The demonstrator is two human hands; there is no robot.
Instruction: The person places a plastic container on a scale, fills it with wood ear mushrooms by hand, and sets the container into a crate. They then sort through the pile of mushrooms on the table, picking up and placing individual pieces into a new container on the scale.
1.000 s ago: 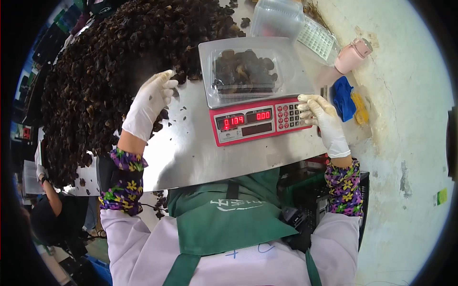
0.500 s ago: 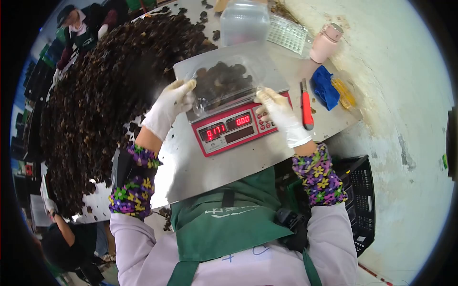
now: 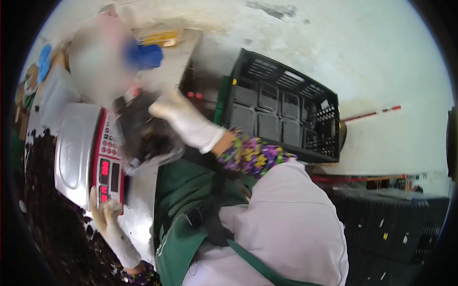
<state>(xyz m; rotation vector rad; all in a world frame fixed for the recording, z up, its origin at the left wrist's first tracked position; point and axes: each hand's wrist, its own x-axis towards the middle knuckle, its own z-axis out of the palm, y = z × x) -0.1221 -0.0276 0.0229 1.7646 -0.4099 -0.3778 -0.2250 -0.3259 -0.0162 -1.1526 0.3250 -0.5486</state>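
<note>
In the head view, my right hand point(image 3: 188, 121), in a white glove, is closed on the edge of a clear plastic container point(image 3: 176, 145). Dark brown mushroom-like pieces point(image 3: 155, 143) fill part of it, smeared by motion. The container is tilted, off the scale's plate and beyond the keypad side. My left hand point(image 3: 114, 229), gloved too, is at the near end of the red and silver digital scale point(image 3: 76, 150), beside its lit display. Its fingers are apart and hold nothing.
A black crate point(image 3: 334, 119) with several dark-looking lidded containers stands right of the metal table point(image 3: 143, 200). A heap of dark pieces point(image 3: 47, 229) lies at left. A blue cloth point(image 3: 150, 56) and yellow packet point(image 3: 162, 38) lie at the back. Stacked black crates point(image 3: 377, 229) stand lower right.
The view has swung right, towards the crate. The container, held in both hands above the scale before, has moved off it in my right hand. My left hand has let go.
</note>
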